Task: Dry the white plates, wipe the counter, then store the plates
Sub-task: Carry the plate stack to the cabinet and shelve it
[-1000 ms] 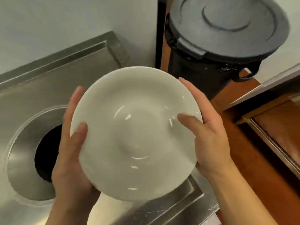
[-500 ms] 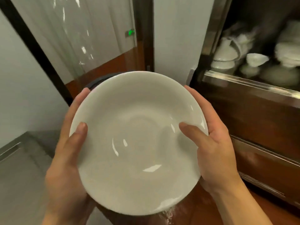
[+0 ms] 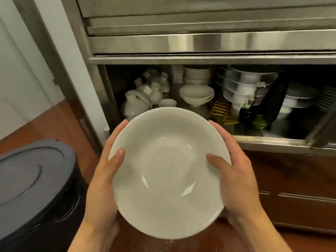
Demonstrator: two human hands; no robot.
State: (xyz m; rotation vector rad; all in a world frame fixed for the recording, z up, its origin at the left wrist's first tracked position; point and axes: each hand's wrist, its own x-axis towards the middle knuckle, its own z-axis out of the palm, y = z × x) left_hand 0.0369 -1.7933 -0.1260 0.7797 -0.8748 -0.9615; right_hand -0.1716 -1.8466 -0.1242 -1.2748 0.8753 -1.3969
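Note:
A deep white plate [image 3: 169, 177] is held level in front of me, its hollow facing up. My left hand [image 3: 101, 180] grips its left rim with the thumb on top. My right hand [image 3: 236, 180] grips the right rim the same way. The plate hangs just in front of an open steel cabinet shelf [image 3: 263, 138]. On that shelf stands a short stack of similar white bowls [image 3: 196, 94], just beyond the plate's far rim.
The shelf also holds white jugs and cups [image 3: 145, 93] on the left, taller stacks of white dishes [image 3: 243, 86], a gold rack [image 3: 221, 110] and a dark object [image 3: 272, 104]. A grey-lidded bin [image 3: 31, 177] stands at my lower left on the red-brown floor.
My view has swung from the steel counter and bin round to the open cabinet. Both hands keep the same hold on the plate, which is now close to the shelf.

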